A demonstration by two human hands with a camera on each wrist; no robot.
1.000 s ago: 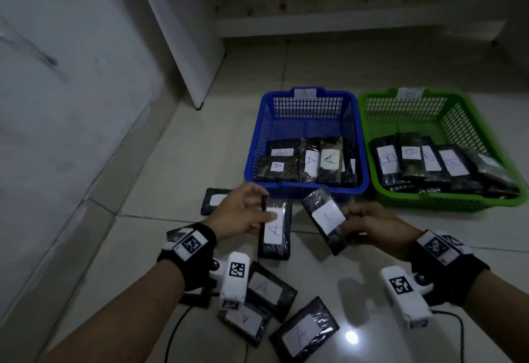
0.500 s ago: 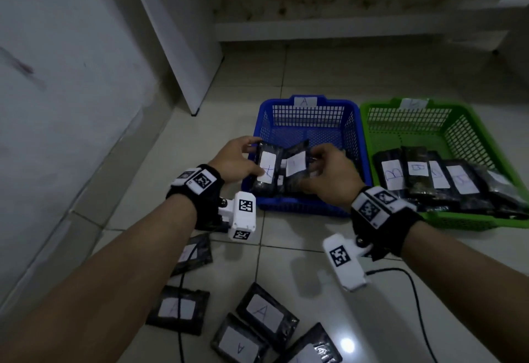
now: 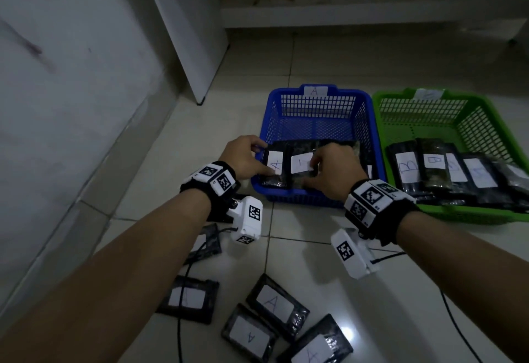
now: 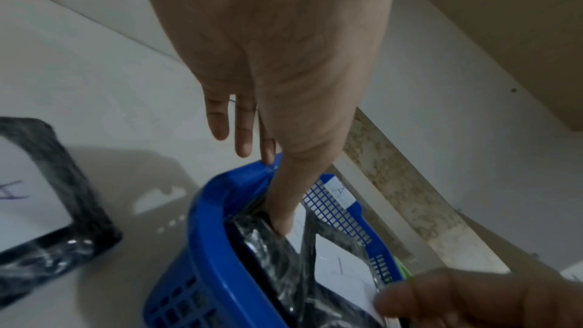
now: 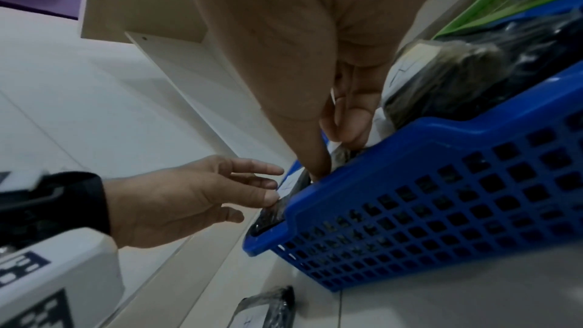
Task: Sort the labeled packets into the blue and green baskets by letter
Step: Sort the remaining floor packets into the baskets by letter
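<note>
On the tiled floor (image 3: pixel 329 248) the blue basket (image 3: pixel 317 99) and green basket (image 3: pixel 486 105) stand side by side, blue on the left. The green one holds a row of dark packets, two with a legible B. The blue one, tagged A on its far rim, holds dark packets at its near end, and both hands are there.

The left hand (image 3: pixel 243 159) reaches over the basket's left near corner, thumb lying on the label of the A packet (image 3: pixel 275 166) and fingers mostly straight — resting on it more than gripping. Just right of it lies a second packet (image 3: pixel 300 163); the right hand (image 3: pixel 335 173) curls over it, fingers on its label, though whether they pinch it I cannot tell.

Loose packets (image 3: pixel 276 304) — several marked A — lie on the floor near the forearms.
</note>
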